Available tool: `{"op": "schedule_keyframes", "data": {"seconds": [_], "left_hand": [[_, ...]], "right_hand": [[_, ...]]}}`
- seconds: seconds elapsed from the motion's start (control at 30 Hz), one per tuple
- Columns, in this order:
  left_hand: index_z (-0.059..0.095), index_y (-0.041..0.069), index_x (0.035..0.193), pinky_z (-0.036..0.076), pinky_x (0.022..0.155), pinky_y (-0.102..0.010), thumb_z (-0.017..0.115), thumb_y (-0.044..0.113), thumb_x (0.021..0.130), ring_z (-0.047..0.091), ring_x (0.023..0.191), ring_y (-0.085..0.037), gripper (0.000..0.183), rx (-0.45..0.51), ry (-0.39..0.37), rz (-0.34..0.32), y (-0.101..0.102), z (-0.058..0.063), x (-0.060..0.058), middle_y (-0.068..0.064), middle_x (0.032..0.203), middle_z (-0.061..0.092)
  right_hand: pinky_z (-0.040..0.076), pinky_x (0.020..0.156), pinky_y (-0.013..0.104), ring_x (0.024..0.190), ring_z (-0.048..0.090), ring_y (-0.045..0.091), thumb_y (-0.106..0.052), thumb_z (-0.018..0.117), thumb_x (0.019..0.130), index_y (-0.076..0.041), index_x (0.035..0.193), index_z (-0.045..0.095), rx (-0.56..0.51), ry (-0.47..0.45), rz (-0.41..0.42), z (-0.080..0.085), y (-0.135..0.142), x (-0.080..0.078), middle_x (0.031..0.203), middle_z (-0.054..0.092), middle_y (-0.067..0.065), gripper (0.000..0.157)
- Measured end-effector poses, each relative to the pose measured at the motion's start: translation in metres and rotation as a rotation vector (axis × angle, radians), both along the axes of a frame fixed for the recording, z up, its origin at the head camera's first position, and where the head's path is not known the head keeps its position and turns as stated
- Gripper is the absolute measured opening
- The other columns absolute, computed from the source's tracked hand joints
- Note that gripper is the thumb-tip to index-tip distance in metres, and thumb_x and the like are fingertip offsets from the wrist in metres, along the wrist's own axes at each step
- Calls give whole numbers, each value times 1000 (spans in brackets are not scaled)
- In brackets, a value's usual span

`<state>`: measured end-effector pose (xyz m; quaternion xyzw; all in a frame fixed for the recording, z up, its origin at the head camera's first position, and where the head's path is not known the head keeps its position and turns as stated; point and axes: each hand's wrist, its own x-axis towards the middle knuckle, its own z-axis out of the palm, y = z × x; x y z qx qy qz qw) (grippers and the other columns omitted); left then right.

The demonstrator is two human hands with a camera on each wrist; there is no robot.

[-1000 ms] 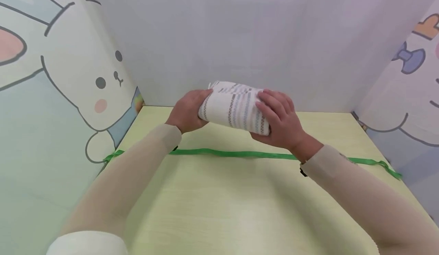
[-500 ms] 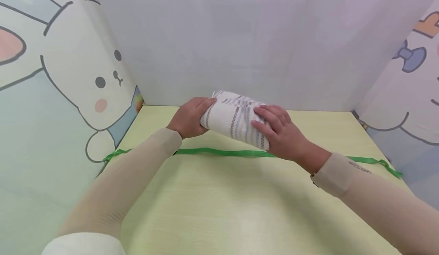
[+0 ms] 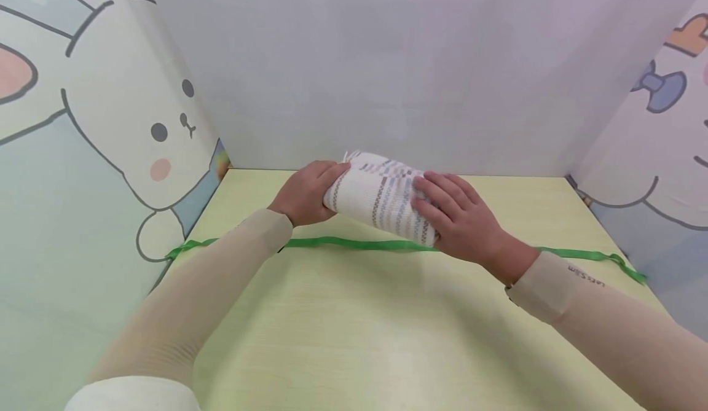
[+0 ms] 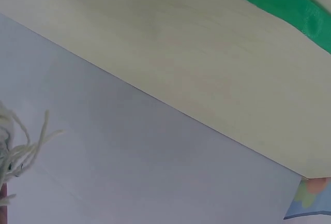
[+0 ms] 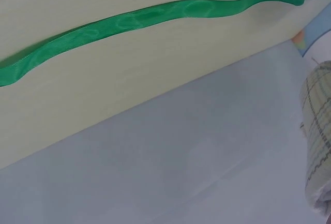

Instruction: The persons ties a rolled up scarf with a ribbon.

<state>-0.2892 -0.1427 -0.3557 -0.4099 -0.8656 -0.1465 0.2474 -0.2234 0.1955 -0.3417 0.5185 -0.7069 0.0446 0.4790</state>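
A white cloth [image 3: 362, 193] with grey, blue and brown stripes, folded into a thick bundle, is held up between both hands above the table. My left hand [image 3: 306, 194] grips its left end, thumb on the near side. At the other end my right hand [image 3: 461, 217] holds it with fingers spread over the top. The bundle tilts down toward the right. Loose fringe threads [image 4: 23, 154] of the cloth show at the left edge of the left wrist view. In the right wrist view the rolled cloth [image 5: 319, 136] appears at the right edge.
A green ribbon [image 3: 359, 245] runs across the pale wooden table [image 3: 354, 325] from side to side. Behind the table stands a plain light wall [image 3: 354, 61]. Side panels with cartoon drawings [image 3: 116, 116] border it left and right.
The cloth bundle has come down a little and its right end has dropped, tilting it. Both hands have moved down with it and kept their hold. In the last half second little has moved.
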Motion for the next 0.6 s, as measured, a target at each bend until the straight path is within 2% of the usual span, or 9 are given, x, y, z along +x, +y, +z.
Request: {"op": "schedule_keyframes", "data": {"seconds": [0.1,0.13,0.37,0.6], "left_hand": [[52,9,144,51,101,-48,90,21,78,58,122,-34,77,-9,-10,-7,1,-2,1,-14,133,61],[52,9,145,52,101,-48,90,21,79,58,122,-34,78,-13,-15,-6,1,-2,2,-14,133,61],[51,11,145,53,98,-46,90,22,78,58,121,-32,78,-40,-25,10,2,-9,5,-13,133,60],[51,10,146,53,100,-45,89,23,79,58,122,-32,78,-51,-28,-5,3,-15,5,-13,135,59]], "right_hand": [[32,119,46,127,56,42,-24,55,103,1,123,58,12,-12,24,-1,0,2,141,58,22,32],[32,119,46,126,57,42,-24,55,103,2,122,58,16,-20,31,-2,0,2,141,59,22,32],[47,102,55,120,60,43,-25,53,105,2,127,61,27,-69,39,-12,0,7,136,61,23,35],[49,96,56,118,60,44,-26,50,107,0,128,60,13,-95,7,-21,0,15,133,61,23,35]]}}
